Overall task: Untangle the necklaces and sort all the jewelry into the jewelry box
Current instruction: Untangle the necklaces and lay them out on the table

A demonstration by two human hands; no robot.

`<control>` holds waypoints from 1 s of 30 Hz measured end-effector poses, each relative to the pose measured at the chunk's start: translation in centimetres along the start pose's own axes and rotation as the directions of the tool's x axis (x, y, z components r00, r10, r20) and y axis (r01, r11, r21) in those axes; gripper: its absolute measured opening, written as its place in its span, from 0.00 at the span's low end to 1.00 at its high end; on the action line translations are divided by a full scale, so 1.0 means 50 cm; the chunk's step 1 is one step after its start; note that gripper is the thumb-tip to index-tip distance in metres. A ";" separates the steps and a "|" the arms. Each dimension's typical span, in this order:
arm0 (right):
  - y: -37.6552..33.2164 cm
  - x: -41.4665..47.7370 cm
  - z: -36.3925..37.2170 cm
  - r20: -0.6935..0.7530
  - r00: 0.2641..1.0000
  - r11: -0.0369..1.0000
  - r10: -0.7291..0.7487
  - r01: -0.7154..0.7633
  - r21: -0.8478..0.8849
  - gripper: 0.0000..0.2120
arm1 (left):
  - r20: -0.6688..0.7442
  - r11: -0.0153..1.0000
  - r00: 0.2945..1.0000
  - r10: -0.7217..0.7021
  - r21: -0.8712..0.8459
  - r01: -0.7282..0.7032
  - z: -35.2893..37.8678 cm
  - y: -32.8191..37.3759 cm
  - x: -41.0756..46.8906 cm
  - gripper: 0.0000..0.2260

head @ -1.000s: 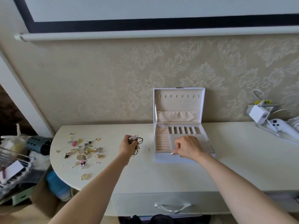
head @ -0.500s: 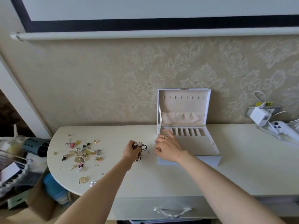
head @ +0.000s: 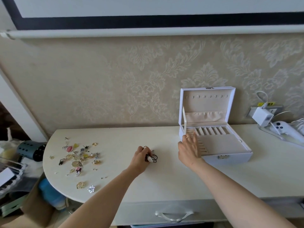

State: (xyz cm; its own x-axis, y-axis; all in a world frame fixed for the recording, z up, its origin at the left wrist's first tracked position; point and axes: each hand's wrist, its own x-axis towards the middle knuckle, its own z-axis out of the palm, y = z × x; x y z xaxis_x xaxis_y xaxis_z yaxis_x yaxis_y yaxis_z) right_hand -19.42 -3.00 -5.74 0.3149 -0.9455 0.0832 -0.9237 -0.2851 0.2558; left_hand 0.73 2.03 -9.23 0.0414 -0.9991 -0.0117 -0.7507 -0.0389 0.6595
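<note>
1. The left hand (head: 139, 159) has its grip closed round the tangled necklaces (head: 152, 158), a bunch of dark cords with a pale pendant. It holds them low over the middle of the surface (head: 164, 181). I cannot tell whether the bunch touches the surface.
2. The right hand (head: 189, 149) lies with its fingers straight and its grip holds nothing. Its fingertips rest over the ring-roll section at the left front of the jewelry box (head: 238, 157).
3. The coming move turns on one relation: the box lies to the right of the bunch and a little farther from the person, with the right hand between the two. The box's long side runs left to right, slightly skewed. Its lid stands upright against the wall, with a row of hooks facing the person. The bunch itself shows no clear long axis.
4. Judgement: untangling calls for both hands, so the free right hand, which is the nearer one, would have to come leftward to the bunch.
5. The loose jewelry (head: 79, 157) lies scattered well to the left of the left hand, near the curved end of the surface. No piece is visible in the box.
6. No brand is legible on the box. A yellow label (head: 266, 104) above the white charger (head: 262, 116) bears dark marks that are too small to read, and the white controller (head: 286, 129) shows buttons only.
</note>
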 end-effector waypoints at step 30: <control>-0.105 -0.023 0.028 -0.296 0.921 0.738 -0.252 0.381 0.557 0.15 | -0.064 0.964 0.992 0.112 0.248 -0.092 -0.026 -0.062 -0.048 0.08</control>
State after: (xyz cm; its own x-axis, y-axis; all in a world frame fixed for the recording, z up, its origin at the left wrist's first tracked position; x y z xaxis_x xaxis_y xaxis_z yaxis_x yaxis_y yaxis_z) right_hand -15.22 -0.62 -8.51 0.5878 -0.7525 0.2969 -0.6833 -0.6583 -0.3158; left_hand 3.80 4.58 -10.29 -0.0006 -0.9939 0.1099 -0.8913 0.0503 0.4506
